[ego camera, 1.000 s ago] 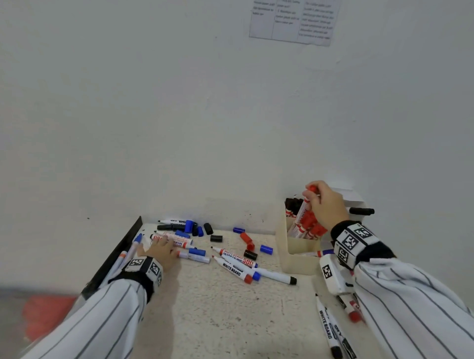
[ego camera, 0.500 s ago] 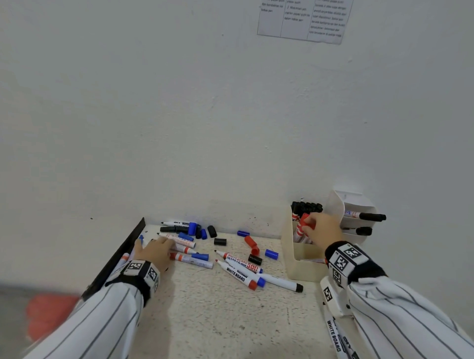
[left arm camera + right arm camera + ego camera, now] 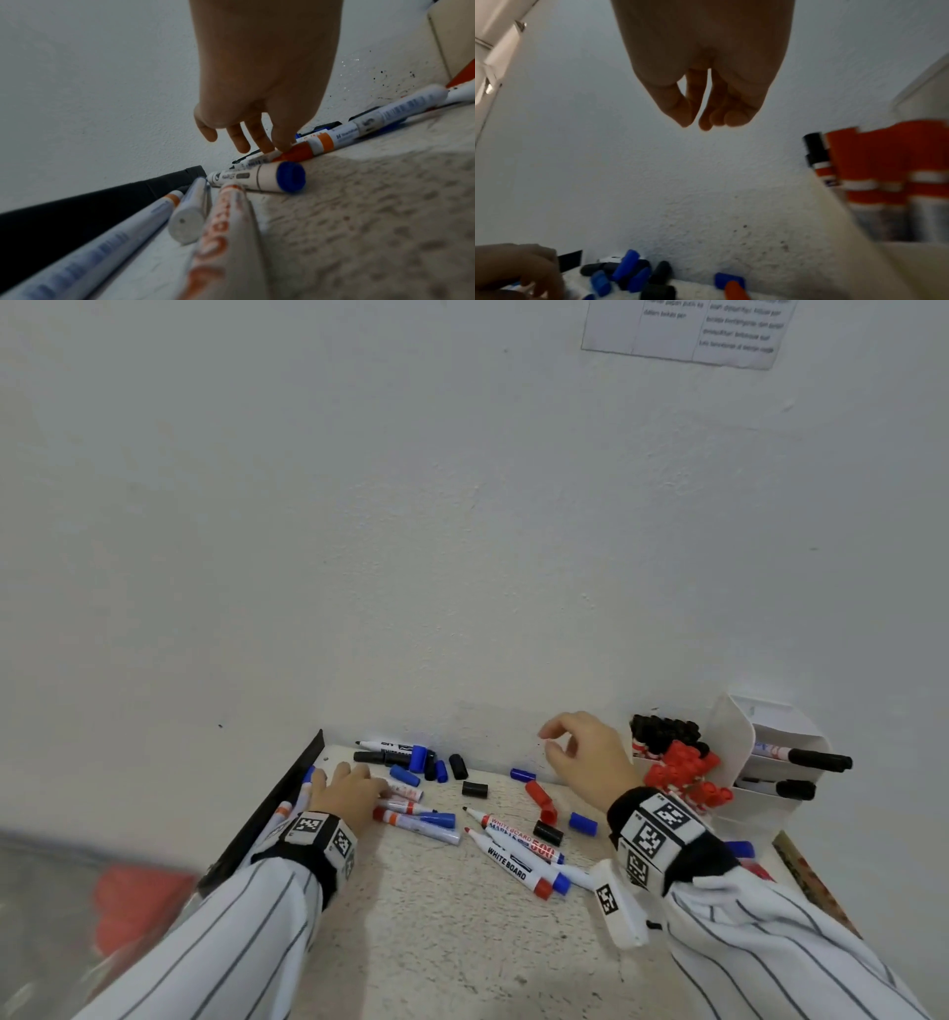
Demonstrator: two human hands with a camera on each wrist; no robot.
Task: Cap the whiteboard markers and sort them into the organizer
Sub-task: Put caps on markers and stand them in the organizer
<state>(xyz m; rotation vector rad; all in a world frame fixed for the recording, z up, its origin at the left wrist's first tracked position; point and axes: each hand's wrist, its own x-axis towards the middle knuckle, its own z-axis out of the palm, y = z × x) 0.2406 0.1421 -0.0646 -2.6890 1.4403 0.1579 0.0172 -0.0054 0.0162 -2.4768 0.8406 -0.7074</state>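
My left hand (image 3: 359, 788) lies on the markers at the table's left edge; in the left wrist view its straight fingers (image 3: 280, 142) touch a red-capped marker (image 3: 295, 152). Empty and loosely curled, my right hand (image 3: 552, 742) hovers above the table just left of the organizer (image 3: 765, 806); its fingertips (image 3: 706, 123) hold nothing. Red-capped markers (image 3: 683, 773) and black-capped ones (image 3: 662, 726) stand in the organizer's beige box. Two uncapped red markers (image 3: 513, 832) lie mid-table beside loose caps: red (image 3: 539, 796), black (image 3: 548, 833), blue (image 3: 583, 824).
A black strip (image 3: 277, 809) borders the table's left side, and the white wall (image 3: 462, 557) rises right behind it. More markers and blue and black caps (image 3: 426, 765) lie against the wall. Black-capped markers (image 3: 816, 760) stick out of the organizer's white tiers.
My right hand let go of a red marker in the organizer's box and moved left and up, empty. The left hand stayed on the markers at the left.
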